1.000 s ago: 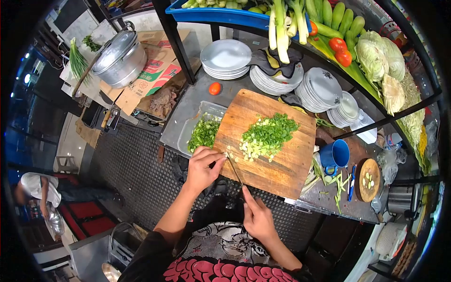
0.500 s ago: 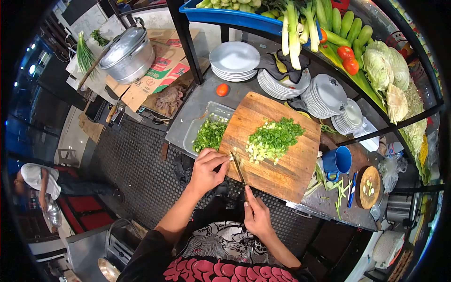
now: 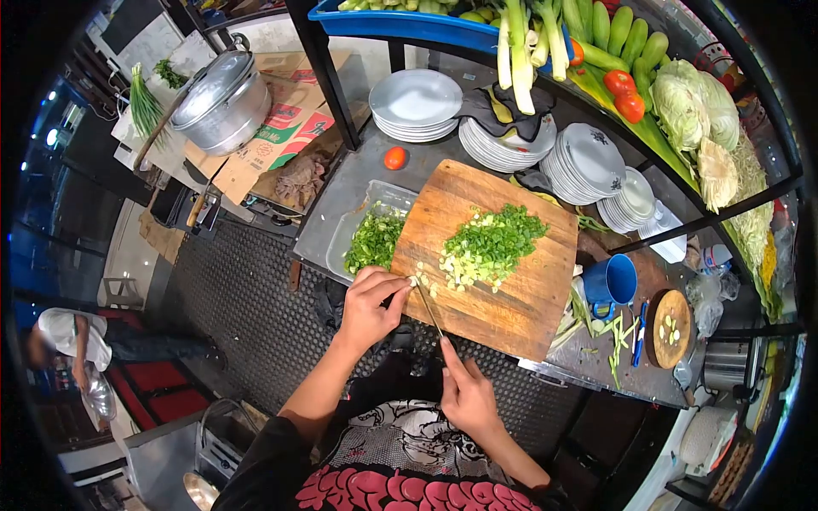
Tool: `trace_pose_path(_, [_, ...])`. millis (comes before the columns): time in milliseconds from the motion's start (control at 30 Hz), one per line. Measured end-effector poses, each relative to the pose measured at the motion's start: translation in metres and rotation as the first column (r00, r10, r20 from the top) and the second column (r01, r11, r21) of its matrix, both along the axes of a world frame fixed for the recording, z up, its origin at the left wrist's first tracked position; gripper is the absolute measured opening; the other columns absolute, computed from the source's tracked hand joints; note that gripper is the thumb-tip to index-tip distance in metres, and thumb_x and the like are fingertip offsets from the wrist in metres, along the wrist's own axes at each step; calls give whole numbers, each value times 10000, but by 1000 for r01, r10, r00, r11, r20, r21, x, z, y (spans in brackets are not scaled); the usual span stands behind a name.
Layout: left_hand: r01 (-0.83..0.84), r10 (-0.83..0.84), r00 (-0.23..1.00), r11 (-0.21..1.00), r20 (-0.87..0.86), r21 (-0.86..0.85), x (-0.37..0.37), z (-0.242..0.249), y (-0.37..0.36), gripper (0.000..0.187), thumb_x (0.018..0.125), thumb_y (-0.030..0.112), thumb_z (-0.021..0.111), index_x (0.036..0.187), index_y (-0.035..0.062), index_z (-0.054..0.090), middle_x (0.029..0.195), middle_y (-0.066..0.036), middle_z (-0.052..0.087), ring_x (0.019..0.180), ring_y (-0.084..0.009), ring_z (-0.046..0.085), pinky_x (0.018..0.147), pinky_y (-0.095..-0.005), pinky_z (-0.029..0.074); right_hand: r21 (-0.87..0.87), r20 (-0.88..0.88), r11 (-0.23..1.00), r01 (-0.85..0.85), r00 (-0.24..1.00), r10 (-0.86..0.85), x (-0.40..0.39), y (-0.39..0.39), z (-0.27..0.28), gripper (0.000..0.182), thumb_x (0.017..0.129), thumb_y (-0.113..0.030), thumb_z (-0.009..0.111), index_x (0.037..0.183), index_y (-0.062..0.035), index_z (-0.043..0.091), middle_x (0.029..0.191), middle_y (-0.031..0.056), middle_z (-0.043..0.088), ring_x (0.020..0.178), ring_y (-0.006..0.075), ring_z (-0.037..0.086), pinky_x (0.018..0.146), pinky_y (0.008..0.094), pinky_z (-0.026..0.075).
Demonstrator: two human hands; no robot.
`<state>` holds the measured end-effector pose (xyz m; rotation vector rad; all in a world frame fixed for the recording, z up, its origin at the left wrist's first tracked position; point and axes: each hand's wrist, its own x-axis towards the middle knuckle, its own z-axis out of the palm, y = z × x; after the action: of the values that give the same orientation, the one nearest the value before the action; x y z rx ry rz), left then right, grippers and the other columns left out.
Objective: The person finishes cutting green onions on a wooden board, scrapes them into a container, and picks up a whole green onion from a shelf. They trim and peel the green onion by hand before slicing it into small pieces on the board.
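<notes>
A knife (image 3: pixel 429 308) is held in my right hand (image 3: pixel 469 396), its fingers wrapped round the handle, blade pointing up to the left over the wooden board's near left edge. My left hand (image 3: pixel 372 308) pinches a small pale piece (image 3: pixel 414 281) close to the blade tip. A few pale slices lie beside the blade. On the cutting board (image 3: pixel 520 319) is a heap of chopped green onion (image 3: pixel 494 247). A clear plastic container (image 3: pixel 338 247) with more chopped greens (image 3: pixel 375 243) stands against the board's left side.
Behind the board are stacked plates (image 3: pixel 416 98) and a tomato (image 3: pixel 394 157). To the right are a blue mug (image 3: pixel 610 285), a blue-handled knife (image 3: pixel 640 335) and a round board (image 3: pixel 660 353). A large pot (image 3: pixel 223 111) stands at left. A person (image 3: pixel 72 336) is at far left.
The view has shifted slightly. The knife blade has turned and its tip now sits nearer my left fingertips. More pale slices show beside the blade.
</notes>
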<state>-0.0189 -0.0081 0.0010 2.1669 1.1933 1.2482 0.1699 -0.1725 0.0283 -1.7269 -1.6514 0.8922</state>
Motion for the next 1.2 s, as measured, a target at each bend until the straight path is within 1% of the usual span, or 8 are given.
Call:
trace_pose_path(133, [-6, 6, 1000, 1000, 21, 3, -1, -4, 1, 130, 788, -17, 824, 908, 23, 793, 920, -90, 772, 865, -286, 690, 813, -385, 569, 28, -117, 999, 26, 993, -23, 18, -27, -13, 579, 996, -66, 630, 1562, -150, 541, 797, 178, 588, 592, 355, 612, 600, 446, 529])
trace_pose_path(167, [-4, 4, 1000, 1000, 22, 2, -1, -4, 0, 128, 787, -17, 826, 904, 24, 792, 919, -90, 771, 861, -286, 690, 808, -385, 569, 4, -113, 999, 40, 993, -39, 19, -30, -16, 576, 1000, -54, 629, 1562, -141, 543, 793, 155, 569, 576, 315, 578, 592, 422, 514])
trace_pose_path(267, [-16, 16, 999, 1000, 34, -3, 2, 0, 0, 116, 778, -16, 846, 878, 11, 795, 868, -104, 765, 818, -285, 692, 775, -379, 562, 59, -130, 996, 70, 990, -62, 7, -13, -10, 581, 996, -47, 629, 1563, -141, 541, 806, 162, 571, 600, 334, 597, 598, 432, 519])
trace_pose_path(400, [-10, 10, 1000, 1000, 20, 4, 1, -1, 1, 121, 779, -17, 842, 885, 16, 794, 873, -97, 763, 824, -281, 688, 777, -379, 562, 101, -58, 995, 13, 998, -7, -5, 7, -24, 617, 1004, -62, 613, 1596, -181, 490, 832, 189, 595, 666, 387, 640, 634, 472, 555])
trace_pose_path(633, [-8, 8, 1000, 1000, 13, 7, 1, 0, 0, 120, 791, -13, 833, 897, 24, 789, 889, -85, 766, 838, -275, 685, 789, -377, 563, 36, -64, 999, 13, 998, -11, -7, 12, -25, 630, 1008, -82, 612, 1608, -212, 471, 887, 194, 604, 689, 407, 651, 654, 491, 568])
trace_pose_path(933, [-13, 13, 1000, 1000, 10, -8, 1, 0, 1, 124, 775, -17, 839, 889, 18, 804, 879, -101, 773, 840, -281, 701, 791, -376, 569, -16, 43, 1000, -13, 999, 14, -11, 20, -10, 698, 972, -88, 615, 1627, -239, 425, 902, 212, 625, 680, 439, 669, 649, 526, 585])
trace_pose_path(1033, [-13, 13, 1000, 1000, -2, -17, 1, 2, 0, 125, 774, -19, 838, 890, 14, 803, 881, -104, 773, 840, -283, 702, 789, -376, 569, 0, 105, 999, -34, 994, 33, -15, 30, -1, 721, 961, -88, 613, 1637, -232, 405, 901, 219, 632, 678, 441, 669, 642, 525, 583])
trace_pose_path(1200, [-11, 11, 1000, 1000, -1, -25, 0, 1, 0, 115, 789, -10, 842, 893, 21, 805, 894, -100, 774, 840, -277, 698, 785, -379, 566, 14, 18, 1000, -5, 1000, 4, 0, -3, 6, 644, 977, -72, 622, 1597, -170, 480, 852, 207, 628, 670, 417, 668, 635, 508, 562])
